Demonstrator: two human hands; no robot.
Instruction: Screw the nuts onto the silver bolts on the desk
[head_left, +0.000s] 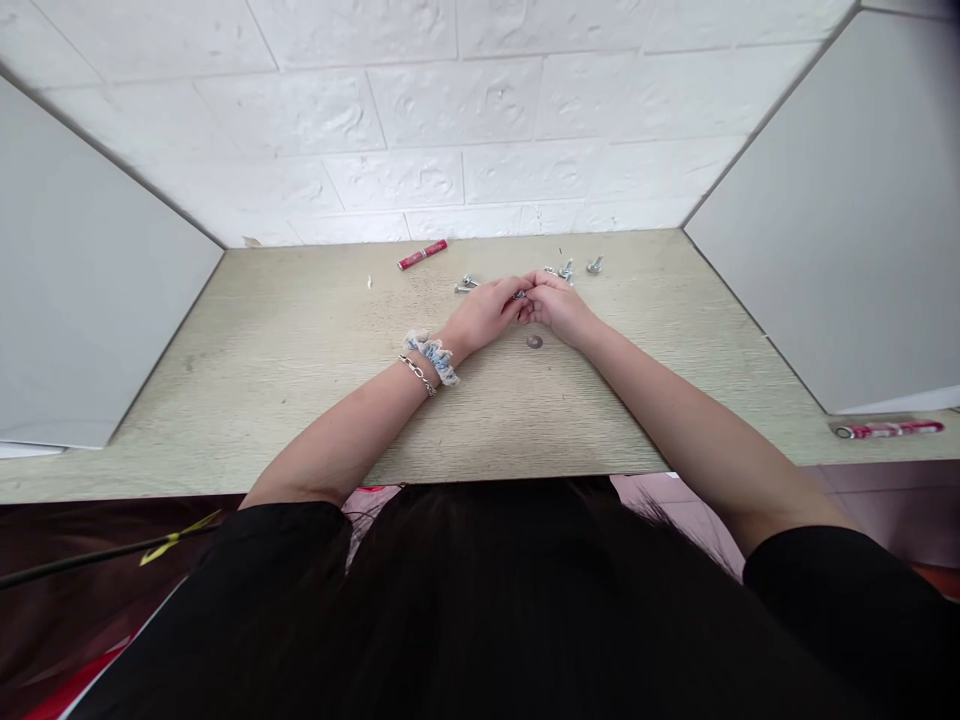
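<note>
Fingers of the left hand (486,312) and right hand (559,306) meet, clamped on a small metal piece (519,295) over the table (225,380), an opposed grip presumably steadying so slight a part, while loose bolts (595,265) lie just beyond, apparently for easy reach.

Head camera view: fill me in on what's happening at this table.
A person's left hand and right hand are together above the table, fingers closed around a small shiny metal piece that they mostly hide. Loose bolts lie beside the left hand, and more metal bolts lie just beyond the right. A red tube lies near the wall, and another red tube at the table's right end.
</note>
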